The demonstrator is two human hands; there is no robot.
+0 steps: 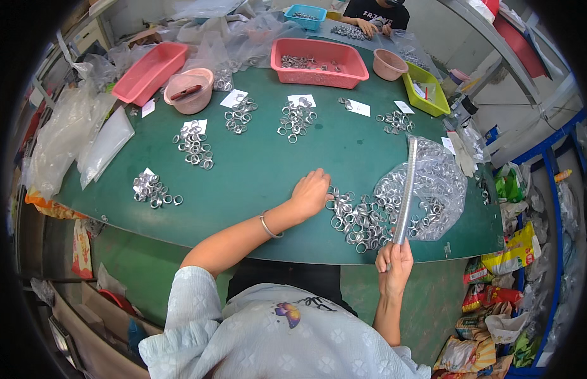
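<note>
Two bare hands work apart from each other near the center of the frame. The right hand (394,258), lower right of center, is closed around one silvery rod (405,196), which slants up across one clear bag (446,189) filled with metal rings. The left hand (311,191), at center, has its fingers curled at the edge of one loose heap of rings (362,227); whether it grips a ring cannot be told.

Six smaller clusters of rings (296,120) are spread from left of center to upper right, each with one white card (358,109) beside or under it. Toward the top stand two pink rectangular trays (322,77), two pink bowls (389,64), one lime-green tray (435,106) and one blue basket (306,23).

Everything sits on a green tabletop (255,170). One co-worker (377,12) sits at upper right; blue shelving (546,234) with colorful bags (518,249) fills the right edge, above a green floor (148,246).
</note>
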